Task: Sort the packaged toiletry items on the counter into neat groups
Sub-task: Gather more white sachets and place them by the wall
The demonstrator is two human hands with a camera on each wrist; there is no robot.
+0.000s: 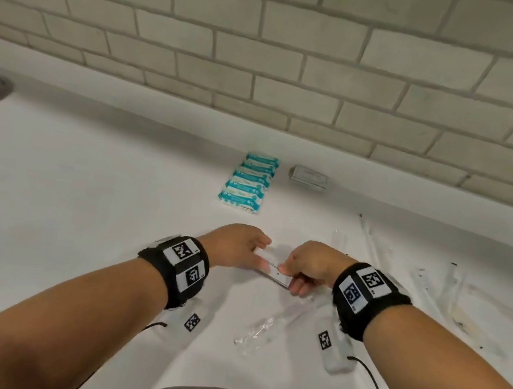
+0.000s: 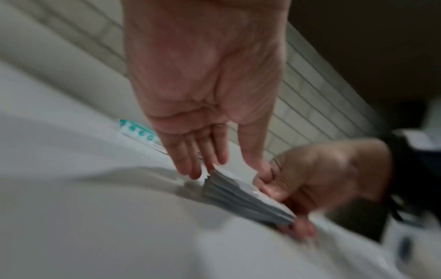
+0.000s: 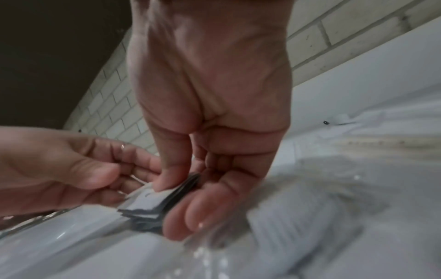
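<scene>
Stack of flat white packets (image 1: 273, 269) over bench (image 1: 79, 200), right hand (image 1: 311, 267) pinching it, left hand (image 1: 237, 245) fingers straight, touching its end.

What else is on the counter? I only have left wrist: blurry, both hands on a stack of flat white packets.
Observer: Head view shows teal packets in a neat row near the wall.
Operator: Unsorted stuff left?
Observer: Clear-wrapped long items lie scattered on the counter, out past the right hand.
Operator: Right grip on the stack?
Observer: Right wrist view: thumb on top of the stack of white packets, fingers curled beneath it.
</scene>
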